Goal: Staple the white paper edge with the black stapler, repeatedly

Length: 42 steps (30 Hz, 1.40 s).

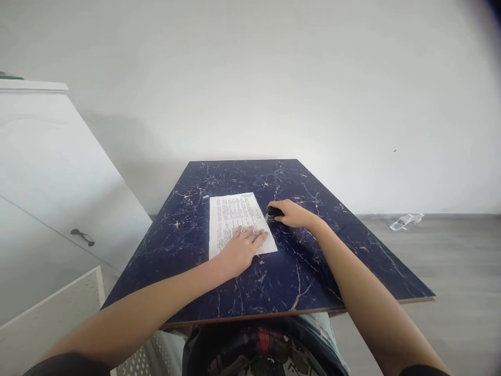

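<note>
A printed sheet of paper [230,216] lies on a dark blue marbled tabletop [297,261]. My left hand [240,248] rests flat on the sheet's near right corner, fingers stretched out. My right hand [291,213] is closed over a small black object [273,212], possibly a stapler, at the paper's right edge. A tiny pale item [205,197] lies just beyond the sheet's far left corner.
A white cabinet [47,172] with a dark handle [83,236] stands at the left. A white perforated panel [55,313] leans below it. A plastic bottle [405,221] lies on the grey floor at the right, by the white wall.
</note>
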Each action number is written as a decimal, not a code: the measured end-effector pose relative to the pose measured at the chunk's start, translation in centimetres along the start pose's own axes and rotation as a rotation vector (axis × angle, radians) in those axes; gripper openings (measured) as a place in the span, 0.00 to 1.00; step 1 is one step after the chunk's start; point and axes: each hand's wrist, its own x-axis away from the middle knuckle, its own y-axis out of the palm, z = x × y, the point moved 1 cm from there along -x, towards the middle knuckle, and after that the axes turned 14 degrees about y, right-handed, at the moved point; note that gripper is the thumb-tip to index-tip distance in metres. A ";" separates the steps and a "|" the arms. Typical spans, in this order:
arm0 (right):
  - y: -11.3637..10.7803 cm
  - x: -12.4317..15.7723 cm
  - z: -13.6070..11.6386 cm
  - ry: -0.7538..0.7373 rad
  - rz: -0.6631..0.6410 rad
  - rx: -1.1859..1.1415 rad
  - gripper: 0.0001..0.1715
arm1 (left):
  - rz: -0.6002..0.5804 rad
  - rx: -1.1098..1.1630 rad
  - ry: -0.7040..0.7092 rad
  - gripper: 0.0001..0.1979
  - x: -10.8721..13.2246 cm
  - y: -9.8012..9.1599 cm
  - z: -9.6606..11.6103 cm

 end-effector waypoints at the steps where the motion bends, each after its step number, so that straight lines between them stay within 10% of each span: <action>1: 0.0 0.0 0.0 0.001 0.002 0.003 0.15 | 0.016 -0.002 0.010 0.29 0.0 0.2 0.0; 42: 0.7 -1.1 1.6 0.099 0.120 0.067 0.17 | 0.132 -0.064 0.224 0.23 0.4 0.4 1.8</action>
